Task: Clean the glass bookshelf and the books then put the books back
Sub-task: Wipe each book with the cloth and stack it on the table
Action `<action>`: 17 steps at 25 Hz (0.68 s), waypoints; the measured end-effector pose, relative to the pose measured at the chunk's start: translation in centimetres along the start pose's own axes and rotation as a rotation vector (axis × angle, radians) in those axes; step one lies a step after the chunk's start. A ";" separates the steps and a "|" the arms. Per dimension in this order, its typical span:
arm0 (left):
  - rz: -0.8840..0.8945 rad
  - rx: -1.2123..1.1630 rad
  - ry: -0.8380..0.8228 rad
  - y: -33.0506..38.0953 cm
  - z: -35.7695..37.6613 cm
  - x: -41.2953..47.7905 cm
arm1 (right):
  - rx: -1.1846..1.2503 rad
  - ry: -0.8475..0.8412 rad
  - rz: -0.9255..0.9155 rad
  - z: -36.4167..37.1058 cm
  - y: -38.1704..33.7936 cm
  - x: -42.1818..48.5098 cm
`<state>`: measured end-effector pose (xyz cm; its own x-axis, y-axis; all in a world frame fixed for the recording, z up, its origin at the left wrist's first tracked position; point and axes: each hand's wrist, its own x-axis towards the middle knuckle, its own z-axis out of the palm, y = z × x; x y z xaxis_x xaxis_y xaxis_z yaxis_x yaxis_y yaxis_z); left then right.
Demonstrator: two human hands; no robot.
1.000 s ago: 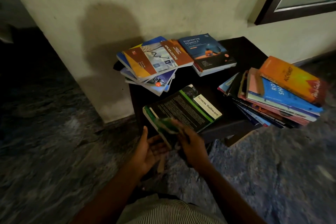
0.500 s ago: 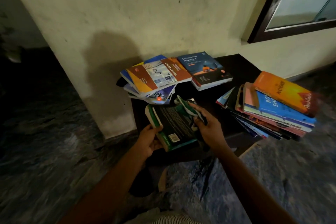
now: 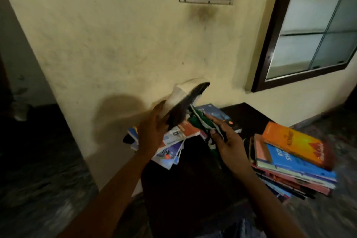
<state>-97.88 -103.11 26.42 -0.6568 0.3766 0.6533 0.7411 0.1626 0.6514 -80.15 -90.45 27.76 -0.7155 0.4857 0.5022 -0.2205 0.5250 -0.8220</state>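
Cleaning looks midway. The left hand's [image 3: 152, 127] grip holds a blurred dark book [image 3: 185, 102] up above the surface [image 3: 249, 114]. The right hand's [image 3: 228, 141] grip seems to pinch a green cloth [image 3: 199, 122] just beside it. The book stacks [image 3: 295, 158] lie unshelved, and the bookshelf is out of view.

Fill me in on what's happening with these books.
A person seems to be cleaning books. The left hand holds a dark-covered book raised and tilted, blurred by motion; the right hand pinches a green-and-white cloth just beside it. Two stacks of books lie on the dark table, the right one topped by an orange book.
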 end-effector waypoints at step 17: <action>0.362 0.354 -0.452 -13.8 3.4 -5.5 | -0.066 0.033 0.338 1.2 8.8 -2.6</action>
<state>-103.97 -104.32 12.54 -0.2927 0.7953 0.5309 0.9549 0.2139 0.2061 -81.02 -87.94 18.86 -0.7187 0.6617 0.2135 0.0693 0.3736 -0.9250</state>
